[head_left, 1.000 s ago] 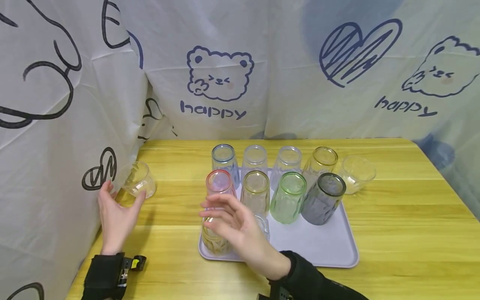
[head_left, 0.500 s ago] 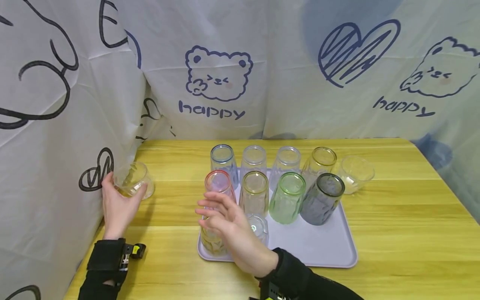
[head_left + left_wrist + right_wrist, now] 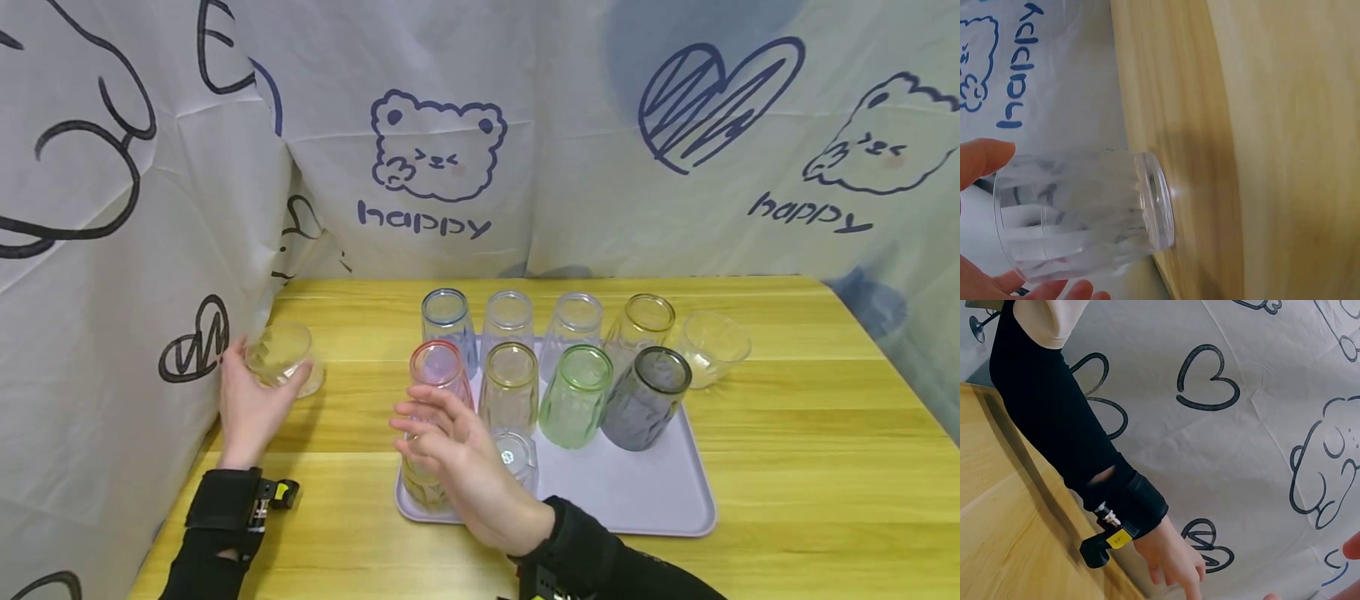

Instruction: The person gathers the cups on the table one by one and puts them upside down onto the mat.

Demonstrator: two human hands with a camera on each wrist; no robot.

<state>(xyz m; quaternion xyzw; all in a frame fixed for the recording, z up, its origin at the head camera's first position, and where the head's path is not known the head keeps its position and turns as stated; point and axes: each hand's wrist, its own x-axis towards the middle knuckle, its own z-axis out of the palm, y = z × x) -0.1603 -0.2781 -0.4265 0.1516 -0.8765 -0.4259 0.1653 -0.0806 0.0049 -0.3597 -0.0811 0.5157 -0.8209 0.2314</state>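
My left hand (image 3: 255, 408) holds a clear glass (image 3: 279, 348) near its rim, thumb on one side and fingers on the other. In the left wrist view that clear glass (image 3: 1079, 215) has its mouth toward the palm and its base at the wood surface. My right hand (image 3: 472, 475) is held with loosely bent fingers over the front left of a lilac tray (image 3: 615, 496), grasping nothing. It partly hides a yellow glass (image 3: 426, 482) and a clear glass (image 3: 517, 454). The right wrist view shows mostly the left arm and left hand (image 3: 1175, 556).
Several upside-down glasses stand in rows on the tray, among them a pink glass (image 3: 441, 375), a green glass (image 3: 576, 400) and a grey glass (image 3: 647, 400). Right of them is another clear glass (image 3: 716, 350) on the table (image 3: 817, 467). A printed cloth (image 3: 585, 167) hangs behind and at left.
My left hand has reached forward and closed round the clear glass, which has shifted slightly right. My right hand has drawn a little left and then stayed.
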